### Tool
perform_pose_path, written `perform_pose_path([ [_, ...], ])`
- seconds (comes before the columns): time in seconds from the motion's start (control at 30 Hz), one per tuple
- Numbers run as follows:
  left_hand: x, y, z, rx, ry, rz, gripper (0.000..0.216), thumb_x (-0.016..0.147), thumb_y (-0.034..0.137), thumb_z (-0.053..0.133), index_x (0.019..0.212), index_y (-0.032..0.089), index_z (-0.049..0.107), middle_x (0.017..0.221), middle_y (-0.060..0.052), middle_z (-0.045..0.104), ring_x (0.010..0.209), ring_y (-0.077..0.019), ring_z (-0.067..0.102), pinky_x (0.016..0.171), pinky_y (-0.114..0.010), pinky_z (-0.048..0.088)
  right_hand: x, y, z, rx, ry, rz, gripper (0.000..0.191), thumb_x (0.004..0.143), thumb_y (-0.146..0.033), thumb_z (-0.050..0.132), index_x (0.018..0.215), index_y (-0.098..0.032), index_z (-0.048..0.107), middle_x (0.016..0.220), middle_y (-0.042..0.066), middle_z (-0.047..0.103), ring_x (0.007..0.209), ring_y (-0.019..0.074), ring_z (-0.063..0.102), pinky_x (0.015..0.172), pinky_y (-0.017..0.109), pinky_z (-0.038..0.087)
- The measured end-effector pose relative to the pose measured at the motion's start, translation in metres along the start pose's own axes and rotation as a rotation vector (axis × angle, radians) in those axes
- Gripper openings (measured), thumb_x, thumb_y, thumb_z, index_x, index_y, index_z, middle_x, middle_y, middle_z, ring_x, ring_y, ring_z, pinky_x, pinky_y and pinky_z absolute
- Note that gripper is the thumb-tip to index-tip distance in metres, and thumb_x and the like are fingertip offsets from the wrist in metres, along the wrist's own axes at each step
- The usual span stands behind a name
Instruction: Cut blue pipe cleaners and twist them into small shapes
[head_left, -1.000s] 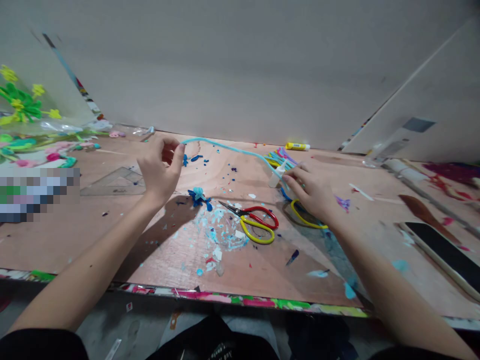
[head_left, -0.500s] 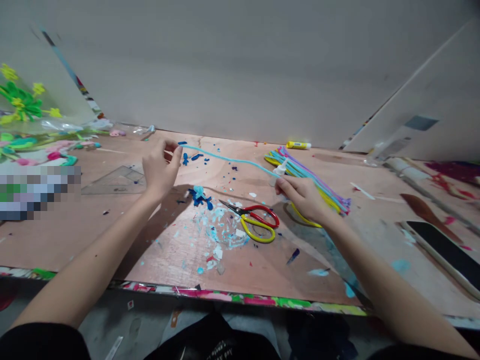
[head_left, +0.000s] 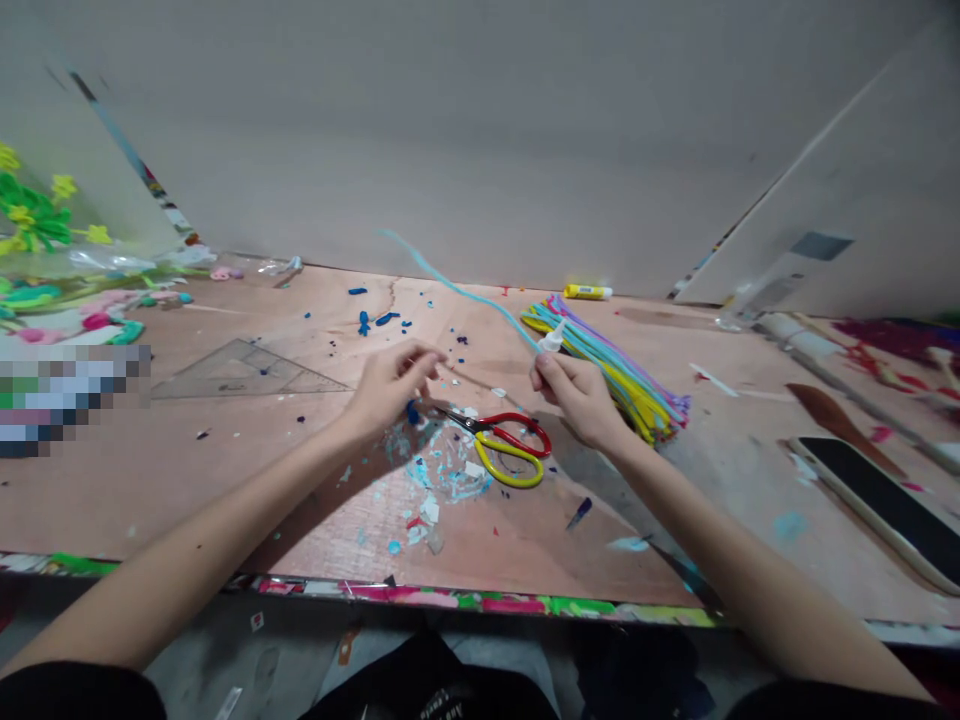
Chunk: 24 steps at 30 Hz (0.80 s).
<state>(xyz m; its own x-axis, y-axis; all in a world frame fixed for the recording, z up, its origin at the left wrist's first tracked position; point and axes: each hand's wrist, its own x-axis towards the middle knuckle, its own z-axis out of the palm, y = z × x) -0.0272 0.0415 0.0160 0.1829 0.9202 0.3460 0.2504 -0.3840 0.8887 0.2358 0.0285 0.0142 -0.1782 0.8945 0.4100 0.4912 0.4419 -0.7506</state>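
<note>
At the middle of the table (head_left: pixel 225 470), in the head view, the right hand (head_left: pixel 576 400) was clamped on the near end of a light blue stem (head_left: pixel 465 290), which rose slanting up and away to the left. A white bottle (head_left: pixel 551 340) stood at its fingertips; whether it was held too, I cannot tell. The left hand (head_left: pixel 390 385) had its fingertips drawn together just above a dark blue piece (head_left: pixel 412 410), beside the scissors (head_left: pixel 504 447). Judging by this, little was done: one small blue piece was shaped and scraps (head_left: pixel 442 470) were cut, while the stem was unbent and the bundle (head_left: pixel 615 365) looked barely used.
</note>
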Motion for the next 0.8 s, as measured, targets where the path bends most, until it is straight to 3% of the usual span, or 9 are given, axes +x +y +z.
perform_pose_path([
  [0.1, -0.018, 0.017, 0.032, -0.213, -0.171, -0.132, 0.022, 0.089, 0.032, 0.062, 0.105, 0.020, 0.073, 0.086, -0.005, 0.070, 0.067, -0.0137, 0.065, 0.056, -0.024, 0.048, -0.004, -0.011, 0.011, -0.029, -0.079, -0.044, 0.061, 0.096, -0.071, 0.036, 0.064, -0.020, 0.051, 0.057, -0.001, 0.045, 0.055, 0.0135, 0.040, 0.054, 0.027, 0.029],
  [0.17, -0.025, 0.024, 0.046, -0.361, -0.167, -0.197, 0.022, 0.086, 0.033, 0.068, 0.105, 0.021, 0.072, 0.094, -0.006, 0.071, 0.077, -0.0163, 0.066, 0.056, -0.024, 0.049, -0.008, -0.017, 0.018, -0.073, -0.129, -0.095, 0.059, 0.098, -0.067, 0.034, 0.064, -0.021, 0.047, 0.058, -0.001, 0.047, 0.055, 0.0133, 0.043, 0.056, 0.027, 0.031],
  [0.23, -0.029, 0.027, 0.053, -0.512, -0.178, -0.276, 0.018, 0.084, 0.034, 0.071, 0.095, 0.020, 0.072, 0.088, -0.005, 0.070, 0.078, -0.0167, 0.065, 0.057, -0.023, 0.048, -0.011, -0.020, 0.023, -0.091, -0.166, -0.158, 0.054, 0.101, -0.059, 0.034, 0.067, -0.021, 0.048, 0.062, 0.000, 0.053, 0.059, 0.0142, 0.048, 0.059, 0.027, 0.034],
  [0.37, -0.031, 0.023, 0.053, -0.661, -0.137, -0.410, 0.017, 0.078, 0.031, 0.078, 0.090, 0.019, 0.074, 0.082, -0.003, 0.069, 0.070, -0.0131, 0.062, 0.058, -0.023, 0.047, -0.017, -0.023, 0.031, -0.136, -0.227, -0.210, 0.044, 0.105, -0.046, 0.035, 0.077, -0.019, 0.056, 0.072, 0.003, 0.063, 0.064, 0.0156, 0.056, 0.063, 0.027, 0.037],
  [0.5, -0.034, 0.021, 0.049, -0.672, -0.094, -0.455, 0.019, 0.073, 0.029, 0.083, 0.088, 0.019, 0.076, 0.080, -0.003, 0.070, 0.064, -0.0118, 0.060, 0.058, -0.024, 0.048, -0.021, -0.022, 0.036, -0.195, -0.269, -0.211, 0.042, 0.106, -0.043, 0.034, 0.087, -0.019, 0.063, 0.075, 0.004, 0.068, 0.064, 0.0159, 0.058, 0.061, 0.028, 0.036],
  [0.63, -0.035, 0.021, 0.045, -0.630, -0.075, -0.509, 0.020, 0.073, 0.032, 0.084, 0.087, 0.020, 0.076, 0.076, -0.002, 0.069, 0.057, -0.0109, 0.059, 0.053, -0.024, 0.048, -0.022, -0.022, 0.036, -0.209, -0.281, -0.231, 0.035, 0.105, -0.042, 0.038, 0.106, -0.020, 0.064, 0.091, 0.007, 0.073, 0.076, 0.0192, 0.064, 0.067, 0.029, 0.041],
  [0.8, -0.033, 0.020, 0.039, -0.599, -0.019, -0.484, 0.016, 0.076, 0.031, 0.082, 0.086, 0.021, 0.075, 0.075, -0.002, 0.068, 0.060, -0.0111, 0.061, 0.051, -0.021, 0.047, -0.021, -0.018, 0.030, -0.294, -0.198, -0.235, 0.031, 0.104, -0.038, 0.041, 0.088, -0.020, 0.060, 0.080, 0.006, 0.066, 0.072, 0.0191, 0.058, 0.068, 0.031, 0.040],
])
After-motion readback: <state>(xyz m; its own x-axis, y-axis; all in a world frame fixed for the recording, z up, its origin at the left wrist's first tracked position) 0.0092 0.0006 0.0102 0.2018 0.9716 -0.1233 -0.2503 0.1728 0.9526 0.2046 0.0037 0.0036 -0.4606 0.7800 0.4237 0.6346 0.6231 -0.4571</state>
